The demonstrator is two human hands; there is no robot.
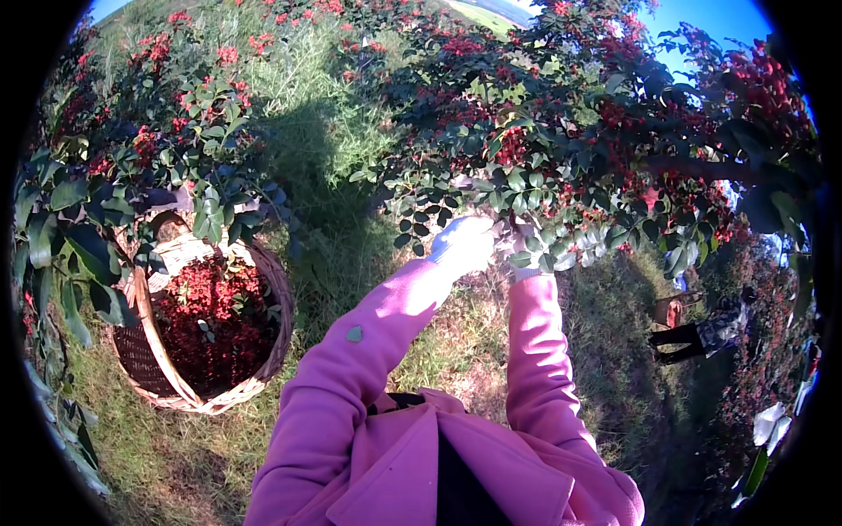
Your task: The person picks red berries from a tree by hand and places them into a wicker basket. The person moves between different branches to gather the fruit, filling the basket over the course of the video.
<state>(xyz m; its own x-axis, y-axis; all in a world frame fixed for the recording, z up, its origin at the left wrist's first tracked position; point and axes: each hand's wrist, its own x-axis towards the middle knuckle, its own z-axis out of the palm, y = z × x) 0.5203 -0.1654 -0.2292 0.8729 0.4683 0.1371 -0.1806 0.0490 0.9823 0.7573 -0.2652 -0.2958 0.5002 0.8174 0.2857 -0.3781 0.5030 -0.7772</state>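
Observation:
My left hand, in a pale glove bleached by sunlight, reaches to the lower edge of a leafy bush with red berry clusters. Close beside it, my right hand is up among the leaves, which partly cover it. Glare and foliage hide the fingers of both hands, so I cannot tell what they grip. To the left a wicker basket with an arched handle holds a heap of red berry clusters. A single green leaf lies on my left pink sleeve.
Branches with broad green leaves hang partly over the basket. A thick branch crosses at the right. Dry grass covers the ground. Farther right stands another person, with a second basket nearby.

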